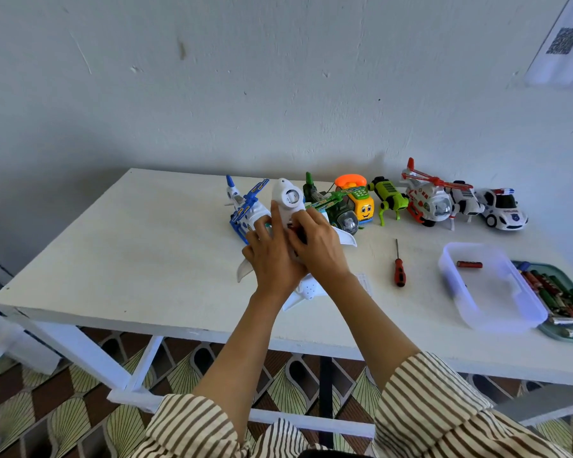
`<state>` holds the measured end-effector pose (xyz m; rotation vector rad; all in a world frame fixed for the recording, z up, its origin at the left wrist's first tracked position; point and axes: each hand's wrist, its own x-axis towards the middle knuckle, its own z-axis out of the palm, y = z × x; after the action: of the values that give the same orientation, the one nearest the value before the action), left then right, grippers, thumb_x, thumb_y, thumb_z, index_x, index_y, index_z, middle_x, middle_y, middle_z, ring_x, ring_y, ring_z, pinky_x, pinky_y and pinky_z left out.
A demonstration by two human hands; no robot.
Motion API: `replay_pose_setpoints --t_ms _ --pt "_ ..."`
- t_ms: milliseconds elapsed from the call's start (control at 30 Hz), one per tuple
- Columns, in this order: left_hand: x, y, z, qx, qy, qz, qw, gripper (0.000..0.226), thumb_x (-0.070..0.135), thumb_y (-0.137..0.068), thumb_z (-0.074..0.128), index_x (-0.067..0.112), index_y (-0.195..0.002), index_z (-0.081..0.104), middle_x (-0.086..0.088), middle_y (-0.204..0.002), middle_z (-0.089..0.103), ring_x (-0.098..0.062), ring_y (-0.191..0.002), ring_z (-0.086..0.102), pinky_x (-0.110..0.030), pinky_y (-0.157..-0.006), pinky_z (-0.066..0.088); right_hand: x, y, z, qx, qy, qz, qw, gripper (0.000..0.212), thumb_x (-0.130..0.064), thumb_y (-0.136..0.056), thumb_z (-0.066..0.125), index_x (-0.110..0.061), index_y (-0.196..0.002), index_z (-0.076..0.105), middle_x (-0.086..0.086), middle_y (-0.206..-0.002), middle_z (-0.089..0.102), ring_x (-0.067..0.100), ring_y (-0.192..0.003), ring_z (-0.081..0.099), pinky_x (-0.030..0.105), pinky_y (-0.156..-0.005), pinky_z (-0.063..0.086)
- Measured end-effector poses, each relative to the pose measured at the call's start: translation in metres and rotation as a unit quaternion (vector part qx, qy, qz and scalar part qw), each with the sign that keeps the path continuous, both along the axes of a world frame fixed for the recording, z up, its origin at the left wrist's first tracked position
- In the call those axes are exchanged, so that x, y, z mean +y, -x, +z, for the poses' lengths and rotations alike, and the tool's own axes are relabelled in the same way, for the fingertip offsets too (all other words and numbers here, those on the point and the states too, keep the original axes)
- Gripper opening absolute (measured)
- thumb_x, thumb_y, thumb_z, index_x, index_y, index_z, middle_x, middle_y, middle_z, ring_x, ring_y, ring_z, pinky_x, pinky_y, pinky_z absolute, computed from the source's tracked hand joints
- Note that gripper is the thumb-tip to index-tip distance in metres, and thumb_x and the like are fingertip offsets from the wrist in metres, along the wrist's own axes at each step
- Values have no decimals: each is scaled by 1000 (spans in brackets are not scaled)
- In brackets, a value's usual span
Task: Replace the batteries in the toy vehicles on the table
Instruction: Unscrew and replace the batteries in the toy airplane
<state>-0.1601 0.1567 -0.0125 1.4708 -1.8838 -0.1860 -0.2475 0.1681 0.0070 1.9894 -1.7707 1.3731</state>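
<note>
A white toy airplane (286,198) lies belly-up on the white table (139,246). My left hand (272,256) grips its body from the left. The fingers of my right hand (318,246) press on a red battery (293,228) at the plane's open underside. A small white cover (364,282) lies just right of my right wrist. A red-handled screwdriver (399,269) lies on the table further right. One red battery (469,264) lies in a clear plastic tub (497,312). A green tray (569,338) beside the tub holds several batteries.
Behind the plane stands a row of toys: a blue-and-white helicopter (242,206), a green helicopter (331,206), a yellow phone car (361,200), a green robot dog (389,200), a red-and-white helicopter (427,200), a white robot dog (465,201) and a police car (503,209). A wall rises behind the table.
</note>
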Motion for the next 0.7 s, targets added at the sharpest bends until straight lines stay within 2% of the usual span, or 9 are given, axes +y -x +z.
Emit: replay_pose_setpoints --t_ms 133,200,267,333,400,567,633,700 --pt "-1 -1 1 -8 -5 9 1000 89 51 -70 61 10 -146 36 -18 -123 50 -36 -102 52 -44 -76 44 2 2 2 -21 -42 7 999 15 -9 -83 62 0 -77 51 12 -73 53 22 -60 41 28 -53 34" --pt "-2 -2 1 -5 -23 1 1000 95 52 -69 66 14 -148 30 -16 -125 45 -36 -106 48 -44 -78 41 2 5 5 -62 -80 11 995 12 -8 -83 64 -1 -83 53 10 -78 56 25 -65 49 34 -57 42" --pt "-2 -1 3 1 -27 -8 1000 101 56 -65 66 17 -149 26 -14 -126 41 -35 -109 45 -44 -82 40 6 8 9 -122 -94 20 988 11 -7 -83 65 -4 -88 57 8 -81 60 21 -70 55 31 -64 47" --pt "-1 2 7 8 -51 -17 999 111 58 -60 73 20 -150 21 -13 -129 36 -33 -115 39 -45 -86 37 15 14 12 -211 -80 12 974 8 -8 -83 67 -8 -88 61 6 -84 63 7 -70 57 19 -63 48" --pt "4 10 13 17 -71 -26 997 119 53 -56 81 22 -151 16 -12 -130 32 -32 -119 34 -46 -90 34 27 28 17 -302 -54 -21 952 5 -11 -85 67 -14 -86 62 3 -84 65 -1 -68 57 10 -60 44" --pt "26 55 27 30 -75 -91 993 124 53 -50 79 23 -152 14 -11 -133 28 -31 -123 30 -45 -97 30 63 95 25 -414 33 -103 904 11 -16 -88 64 -25 -82 60 -7 -73 62 13 -61 55 24 -59 44" --pt "39 78 27 38 -86 -111 989 123 54 -48 76 25 -151 16 -10 -133 27 -29 -124 28 -45 -98 28 80 126 27 -430 54 -140 890 7 -15 -89 64 -19 -84 60 -6 -72 62 10 -59 56 24 -59 45" --pt "51 100 25 40 -98 -127 986 121 51 -51 81 25 -150 16 -8 -134 25 -28 -125 27 -43 -95 27 100 160 24 -446 59 -177 875 5 -12 -88 64 -15 -87 60 -3 -73 64 7 -60 61 22 -59 49"
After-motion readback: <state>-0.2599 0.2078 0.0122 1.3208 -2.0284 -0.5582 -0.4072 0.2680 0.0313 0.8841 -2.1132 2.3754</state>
